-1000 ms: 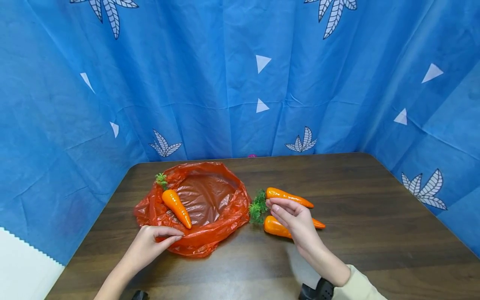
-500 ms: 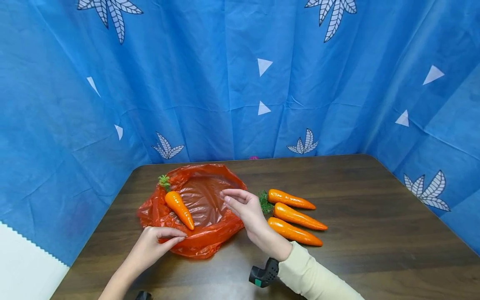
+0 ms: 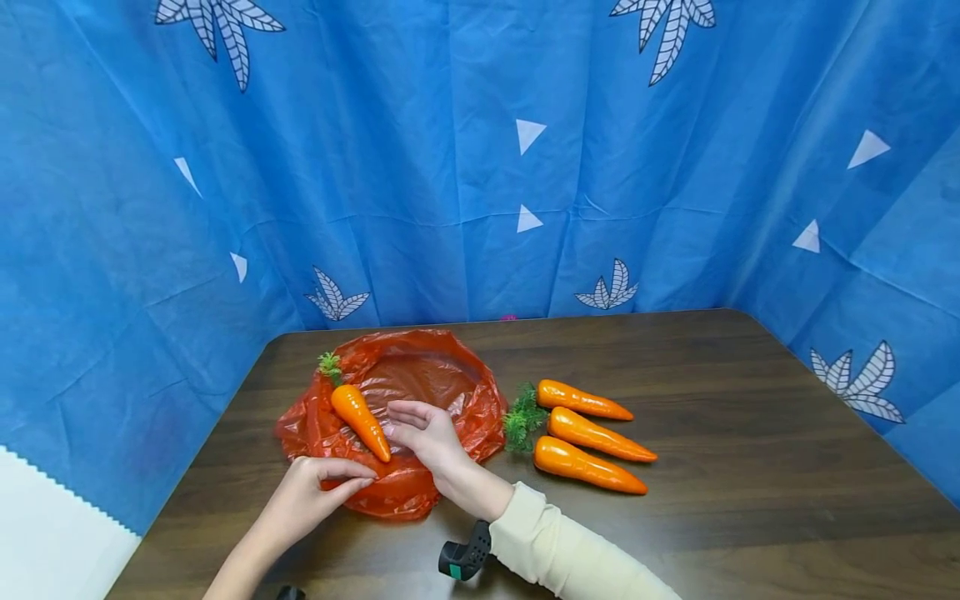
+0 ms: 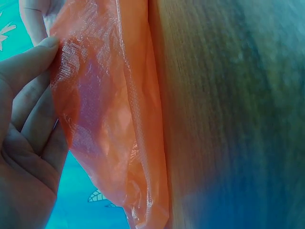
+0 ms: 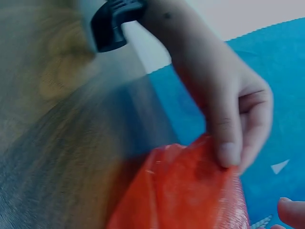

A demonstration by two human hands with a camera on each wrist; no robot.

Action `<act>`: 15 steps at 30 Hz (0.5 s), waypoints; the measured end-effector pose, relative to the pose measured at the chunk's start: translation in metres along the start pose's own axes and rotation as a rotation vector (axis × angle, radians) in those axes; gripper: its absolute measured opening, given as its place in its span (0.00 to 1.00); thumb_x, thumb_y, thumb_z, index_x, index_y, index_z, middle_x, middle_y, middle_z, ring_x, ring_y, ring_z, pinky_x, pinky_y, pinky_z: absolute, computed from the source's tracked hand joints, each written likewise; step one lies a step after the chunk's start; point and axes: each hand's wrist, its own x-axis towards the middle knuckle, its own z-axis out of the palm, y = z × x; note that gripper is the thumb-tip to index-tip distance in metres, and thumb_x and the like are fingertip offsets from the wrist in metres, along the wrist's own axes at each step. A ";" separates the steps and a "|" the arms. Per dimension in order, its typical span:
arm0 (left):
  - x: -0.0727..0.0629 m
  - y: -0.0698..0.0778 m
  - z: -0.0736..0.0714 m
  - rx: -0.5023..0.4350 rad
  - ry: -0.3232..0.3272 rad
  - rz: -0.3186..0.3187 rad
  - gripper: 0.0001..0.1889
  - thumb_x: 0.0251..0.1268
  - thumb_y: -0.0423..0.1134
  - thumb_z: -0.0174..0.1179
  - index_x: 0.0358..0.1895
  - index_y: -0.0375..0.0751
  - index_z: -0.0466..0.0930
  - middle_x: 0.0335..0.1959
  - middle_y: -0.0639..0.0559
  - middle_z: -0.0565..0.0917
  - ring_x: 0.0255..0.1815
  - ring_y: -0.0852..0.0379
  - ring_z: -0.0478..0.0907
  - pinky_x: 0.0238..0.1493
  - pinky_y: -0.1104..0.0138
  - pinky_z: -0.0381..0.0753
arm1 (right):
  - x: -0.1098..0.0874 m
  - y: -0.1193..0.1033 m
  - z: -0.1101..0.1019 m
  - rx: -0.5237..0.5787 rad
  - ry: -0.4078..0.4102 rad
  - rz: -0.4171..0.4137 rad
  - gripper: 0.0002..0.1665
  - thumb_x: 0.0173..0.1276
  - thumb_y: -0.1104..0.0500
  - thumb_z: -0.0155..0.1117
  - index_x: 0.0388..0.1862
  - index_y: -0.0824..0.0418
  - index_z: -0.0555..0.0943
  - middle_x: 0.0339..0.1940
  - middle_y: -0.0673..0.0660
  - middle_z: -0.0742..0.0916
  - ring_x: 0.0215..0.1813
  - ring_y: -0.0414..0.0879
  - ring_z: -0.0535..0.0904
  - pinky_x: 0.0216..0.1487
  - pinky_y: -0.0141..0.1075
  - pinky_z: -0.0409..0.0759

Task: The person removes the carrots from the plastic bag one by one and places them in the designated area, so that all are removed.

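A crumpled red plastic bag (image 3: 483, 417) lies spread on the table with its mouth facing up. My left hand (image 3: 311, 492) pinches the bag's near rim between thumb and fingers. In the left wrist view, the thin film of the bag (image 4: 102, 114) stretches out from that hand (image 4: 31, 109). One orange carrot (image 3: 360, 421) with a green top lies across the left part of the bag. My right hand (image 3: 435, 442) hovers over the bag just right of this carrot, fingers relaxed and extended; contact with the carrot cannot be made out. Only its fingertips (image 5: 291, 213) show in the right wrist view.
Three more carrots (image 3: 600, 435) lie side by side on the dark wooden table (image 3: 720, 400) right of the bag, their green tops (image 3: 522, 421) towards it. A blue patterned curtain (image 3: 420, 167) hangs behind the table and along its sides.
My right hand has moved left from the carrots on the table, across the bag, to beside the carrot on it. My left hand keeps its pinch on the bag's rim.
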 end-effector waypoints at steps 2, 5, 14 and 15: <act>0.000 -0.001 0.000 0.002 -0.003 -0.002 0.04 0.54 0.31 0.68 0.34 0.41 0.87 0.30 0.62 0.84 0.34 0.63 0.81 0.35 0.74 0.79 | 0.002 0.006 0.003 -0.022 -0.004 -0.007 0.20 0.62 0.72 0.62 0.54 0.71 0.76 0.51 0.65 0.81 0.54 0.55 0.77 0.51 0.41 0.76; 0.000 -0.002 0.001 0.010 -0.005 -0.005 0.05 0.53 0.31 0.68 0.34 0.42 0.87 0.30 0.63 0.84 0.33 0.63 0.81 0.34 0.73 0.79 | 0.005 0.014 0.006 -0.081 0.004 -0.023 0.21 0.60 0.72 0.64 0.53 0.72 0.76 0.51 0.65 0.81 0.54 0.55 0.77 0.51 0.37 0.76; 0.001 -0.001 0.001 0.017 -0.041 -0.022 0.04 0.54 0.31 0.68 0.33 0.41 0.87 0.30 0.63 0.84 0.33 0.64 0.81 0.32 0.70 0.80 | 0.011 0.032 0.014 -0.255 0.031 -0.079 0.25 0.54 0.76 0.68 0.53 0.70 0.77 0.51 0.62 0.82 0.55 0.53 0.76 0.55 0.39 0.73; 0.001 -0.001 0.001 0.020 -0.042 -0.024 0.04 0.53 0.31 0.68 0.33 0.41 0.87 0.30 0.63 0.84 0.32 0.64 0.81 0.32 0.70 0.81 | 0.011 0.033 0.014 -0.269 0.030 -0.085 0.26 0.53 0.76 0.68 0.54 0.70 0.77 0.52 0.62 0.81 0.56 0.54 0.75 0.56 0.39 0.72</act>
